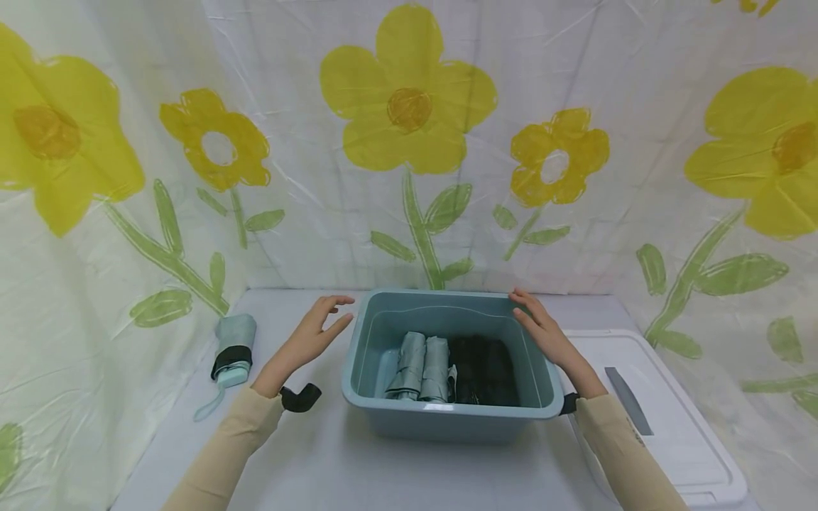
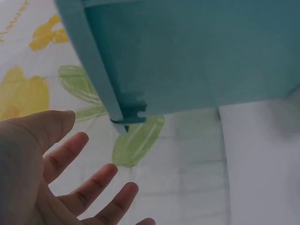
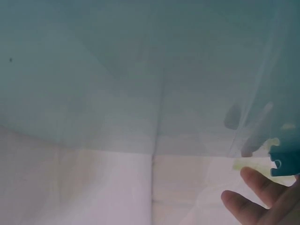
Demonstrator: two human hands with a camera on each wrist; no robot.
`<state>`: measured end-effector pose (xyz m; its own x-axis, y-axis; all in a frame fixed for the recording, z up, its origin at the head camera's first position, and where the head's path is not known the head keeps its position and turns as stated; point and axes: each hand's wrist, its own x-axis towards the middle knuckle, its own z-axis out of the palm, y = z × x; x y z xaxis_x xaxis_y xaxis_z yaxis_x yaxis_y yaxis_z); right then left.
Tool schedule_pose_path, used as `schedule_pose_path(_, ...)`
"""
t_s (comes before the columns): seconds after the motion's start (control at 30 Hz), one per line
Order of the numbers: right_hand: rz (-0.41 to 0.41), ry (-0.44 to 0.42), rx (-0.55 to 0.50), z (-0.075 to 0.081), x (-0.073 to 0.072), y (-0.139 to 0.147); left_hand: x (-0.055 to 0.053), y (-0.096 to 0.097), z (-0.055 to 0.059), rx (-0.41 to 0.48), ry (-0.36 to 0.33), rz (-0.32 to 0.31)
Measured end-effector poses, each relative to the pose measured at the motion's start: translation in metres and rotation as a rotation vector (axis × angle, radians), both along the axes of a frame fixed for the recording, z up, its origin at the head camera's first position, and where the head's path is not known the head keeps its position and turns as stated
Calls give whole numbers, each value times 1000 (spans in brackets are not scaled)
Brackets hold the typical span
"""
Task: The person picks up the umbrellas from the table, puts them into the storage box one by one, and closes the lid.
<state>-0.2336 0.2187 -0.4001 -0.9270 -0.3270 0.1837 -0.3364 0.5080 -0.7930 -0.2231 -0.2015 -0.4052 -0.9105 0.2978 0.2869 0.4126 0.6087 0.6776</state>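
Observation:
A blue-green plastic bin (image 1: pixel 447 426) stands on the table. Inside lie two pale teal folded umbrellas (image 1: pixel 412 363) side by side, with dark folded bundles (image 1: pixel 483 370) to their right; how many dark ones cannot be made out. My left hand (image 1: pixel 311 335) hovers just off the bin's left rim, its fingers loosely spread and holding nothing. The left wrist view shows a gap between those fingers and the bin wall (image 2: pixel 187 61). At the right rim, my right hand (image 1: pixel 544 337) has its fingers extended over the edge; whether they touch it is unclear.
Another pale teal folded umbrella (image 1: pixel 235 348), with a dark band and a wrist loop, lies on the table at the left. A white lid (image 1: pixel 677 426) with a grey handle lies right of the bin, partly under the right forearm. Flower-printed curtain (image 1: pixel 287 234) hangs behind.

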Motion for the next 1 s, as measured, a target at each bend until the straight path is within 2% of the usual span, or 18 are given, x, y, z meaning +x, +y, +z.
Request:
schedule_pose_path(0.47,-3,-2,1,0,0,-1,9,-21,-23,-118,41,124)
schedule_pose_path(1.0,0,-5,0,1,0,-1,18,-63,-54,-229,53,256)
